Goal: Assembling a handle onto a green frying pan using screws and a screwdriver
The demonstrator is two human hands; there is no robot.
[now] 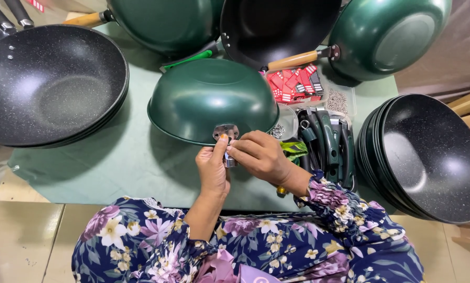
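Note:
A dark green wok lies upside down on the green table cover in front of me. A small metal bracket sits on its near rim. My left hand has its thumb pressed on the bracket's lower edge. My right hand pinches a small shiny metal piece just below the bracket, between both hands. My sleeves are dark blue with flowers.
Stacked black-lined woks sit at left and right. Further green woks with wooden handles lie at the back. Green handles, red packets and a tub of small screws lie right of my hands.

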